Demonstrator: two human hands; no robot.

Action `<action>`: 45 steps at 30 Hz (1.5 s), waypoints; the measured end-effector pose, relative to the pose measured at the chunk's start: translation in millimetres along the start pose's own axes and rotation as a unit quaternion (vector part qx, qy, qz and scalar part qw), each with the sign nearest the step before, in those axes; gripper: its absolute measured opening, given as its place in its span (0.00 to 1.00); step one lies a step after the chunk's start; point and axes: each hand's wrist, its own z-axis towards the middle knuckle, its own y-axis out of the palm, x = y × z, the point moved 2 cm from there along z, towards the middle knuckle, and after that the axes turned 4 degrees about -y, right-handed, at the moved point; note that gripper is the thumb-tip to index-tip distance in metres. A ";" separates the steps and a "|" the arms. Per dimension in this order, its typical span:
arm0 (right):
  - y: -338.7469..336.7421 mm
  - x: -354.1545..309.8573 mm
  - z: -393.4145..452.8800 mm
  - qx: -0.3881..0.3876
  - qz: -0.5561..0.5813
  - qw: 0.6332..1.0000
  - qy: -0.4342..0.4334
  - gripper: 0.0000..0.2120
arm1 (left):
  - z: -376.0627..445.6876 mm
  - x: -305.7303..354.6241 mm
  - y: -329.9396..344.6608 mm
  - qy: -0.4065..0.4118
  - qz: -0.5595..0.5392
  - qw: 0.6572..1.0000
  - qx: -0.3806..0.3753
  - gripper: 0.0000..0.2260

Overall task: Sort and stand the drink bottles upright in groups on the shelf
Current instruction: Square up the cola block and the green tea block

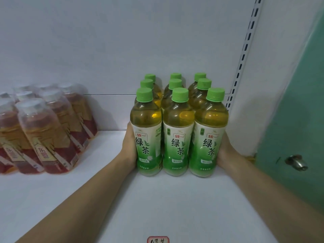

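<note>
A: What takes up most of the view?
B: A white shelf (157,204) with a white back panel, a slotted upright rail (245,50) at its right end, and a green door (294,137) with a metal knob (296,162) further right.

A: And the bottles?
B: Nine green tea bottles (178,130) stand upright in a three-by-three block at the right of the shelf, green caps up, labels facing near. At the far left a shrink-wrapped pack of red-labelled tea bottles (43,130) stands well apart from them.

A: The hands?
B: The left hand (129,148) presses flat against the block's left side, the right hand (226,151) against its right side. Both are open-palmed, squeezing the group between them; the fingers are hidden behind the bottles.

A: Anything small?
B: A red-bordered label (158,239) at the shelf's near edge, cut off.
</note>
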 end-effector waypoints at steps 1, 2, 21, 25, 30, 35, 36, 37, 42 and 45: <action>-0.5 -0.4 -1.2 -0.005 0.001 1.000 -0.007 0.29 | 1.1 -0.9 1.1 0.004 -0.006 1.000 0.012 0.31; -0.5 -1.2 -2.2 -0.012 0.008 1.000 -0.010 0.29 | 1.4 -1.0 2.7 0.006 -0.012 1.000 0.019 0.30; 18.3 -17.5 -16.7 -0.001 0.091 0.996 0.005 0.34 | -23.1 12.8 2.3 -0.006 -0.050 0.996 -0.072 0.30; 15.1 -11.5 -16.8 -0.003 0.085 0.996 0.009 0.30 | -21.1 11.0 1.7 0.006 -0.023 0.996 -0.086 0.30; 16.9 -11.1 -18.8 0.000 0.071 0.997 0.022 0.30 | -19.4 8.4 1.6 0.009 -0.019 0.997 -0.078 0.30; 17.7 -11.4 -18.9 0.021 0.075 0.997 0.016 0.34 | -21.5 9.1 5.4 0.019 -0.027 0.996 -0.087 0.31; 18.4 -15.0 -20.4 0.036 0.064 0.997 0.016 0.35 | -23.0 10.9 4.9 0.018 -0.023 0.996 -0.085 0.30; 18.3 -18.2 -22.0 0.053 0.047 0.997 0.017 0.36 | -23.9 12.9 3.1 0.017 -0.015 0.996 -0.090 0.29; 1.7 -37.1 -38.5 0.080 -0.033 0.996 -0.005 0.36 | -38.5 21.3 -32.8 0.077 0.189 0.947 -0.250 0.36; 4.3 -40.9 -70.6 0.031 -0.100 0.994 -0.028 0.32 | -53.9 15.3 -38.8 0.124 0.290 0.923 -0.220 0.41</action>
